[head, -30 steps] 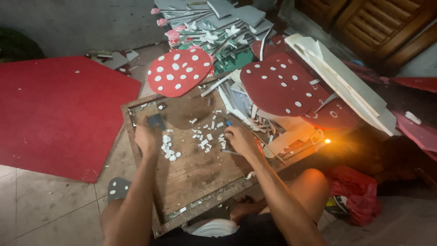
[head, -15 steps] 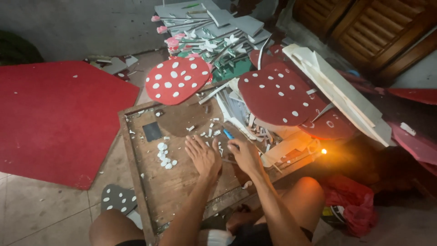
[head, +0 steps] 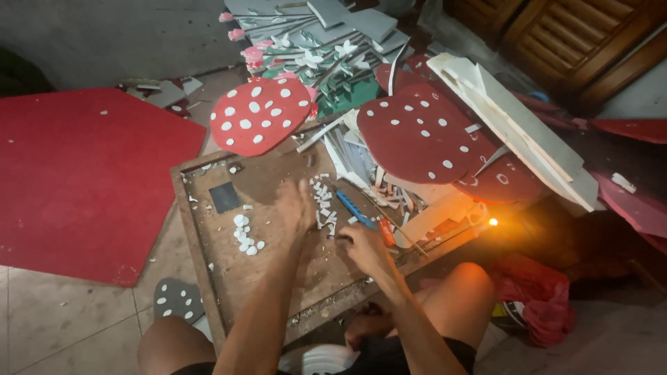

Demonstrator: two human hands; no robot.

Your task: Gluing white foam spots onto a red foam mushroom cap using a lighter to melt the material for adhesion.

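From the head camera, your left hand point(head: 295, 205) lies blurred on the wooden worktop point(head: 229, 267), its grip unclear, beside white scraps point(head: 324, 205). Your right hand point(head: 365, 251), grip curled narrow, rests nearer you than the blue cutter point(head: 356, 210).

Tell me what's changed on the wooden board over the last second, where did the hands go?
The left hand left the board's left side, near the dark square, and moved right to the white scraps in the middle; it looks blurred. The right hand drew back toward the body, just below the blue tool. Whether either grips anything is unclear. The board, the white dots, the spotted red mushroom caps and the small flame stayed put.
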